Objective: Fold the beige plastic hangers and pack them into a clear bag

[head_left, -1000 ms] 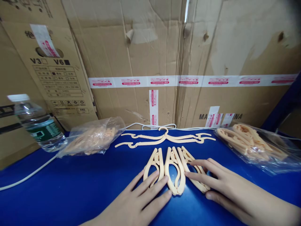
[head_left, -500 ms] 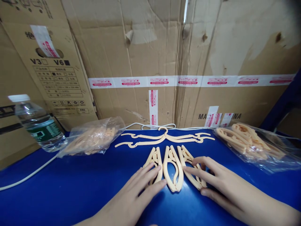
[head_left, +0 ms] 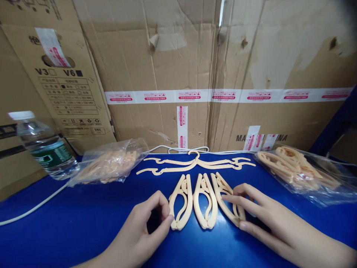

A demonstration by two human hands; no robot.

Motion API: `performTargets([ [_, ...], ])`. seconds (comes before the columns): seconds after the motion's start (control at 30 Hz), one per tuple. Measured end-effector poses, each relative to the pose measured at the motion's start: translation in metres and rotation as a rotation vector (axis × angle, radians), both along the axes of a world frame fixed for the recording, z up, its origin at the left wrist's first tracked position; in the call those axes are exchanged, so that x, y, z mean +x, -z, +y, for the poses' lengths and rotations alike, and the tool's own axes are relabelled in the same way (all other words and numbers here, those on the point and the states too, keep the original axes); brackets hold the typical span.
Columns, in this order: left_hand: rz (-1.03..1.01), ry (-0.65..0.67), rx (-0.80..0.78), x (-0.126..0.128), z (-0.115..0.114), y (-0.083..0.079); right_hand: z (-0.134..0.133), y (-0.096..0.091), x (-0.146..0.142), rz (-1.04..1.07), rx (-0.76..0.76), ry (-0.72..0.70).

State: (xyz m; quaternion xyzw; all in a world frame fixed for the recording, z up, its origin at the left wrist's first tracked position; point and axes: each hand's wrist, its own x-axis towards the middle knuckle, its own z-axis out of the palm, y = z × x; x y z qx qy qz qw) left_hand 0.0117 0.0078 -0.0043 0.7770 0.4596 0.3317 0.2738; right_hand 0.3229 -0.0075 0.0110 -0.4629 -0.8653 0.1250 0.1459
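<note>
Three beige folded travel hangers lie side by side on the blue tabletop in the head view. My left hand (head_left: 145, 227) is curled, thumb and forefinger closed at the lower left edge of the left folded hanger (head_left: 188, 203). The middle folded hanger (head_left: 214, 204) lies untouched between my hands. My right hand (head_left: 262, 212) grips the right folded hanger (head_left: 223, 203), with fingers across it and the thumb at its lower end, hiding part of it. Behind them lies an unfolded hanger group (head_left: 175, 169) with its arms spread and a hook (head_left: 193, 152).
Clear bags of hangers lie on the left (head_left: 111, 163) and on the right (head_left: 301, 171). A water bottle (head_left: 47, 149) stands at the far left beside a white cable (head_left: 36, 214). Taped cardboard boxes (head_left: 156, 123) form a wall behind the blue table (head_left: 97, 219).
My left hand has drawn back left off the top of the left hanger and curled at its edge, uncovering it. My right hand stays nearly the same.
</note>
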Motion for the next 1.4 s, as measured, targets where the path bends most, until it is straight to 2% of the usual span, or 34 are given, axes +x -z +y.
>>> performTargets([
  [0.5,-0.107,-0.011,-0.162,0.0016,0.0039,-0.0039,0.0008,-0.0032,-0.0018,0.068,0.052,-0.021],
  [0.8,-0.131,0.032,-0.164,0.0005,0.0029,-0.0063,0.0022,-0.0007,-0.001,0.06,0.077,-0.008],
  [1.0,-0.126,-0.017,-0.159,0.0007,0.0036,-0.0047,0.0019,-0.0003,-0.0008,0.069,0.106,0.002],
  [1.4,-0.1,-0.058,-0.146,0.0009,0.0037,-0.0029,0.0022,0.0009,-0.0005,0.058,0.067,-0.002],
])
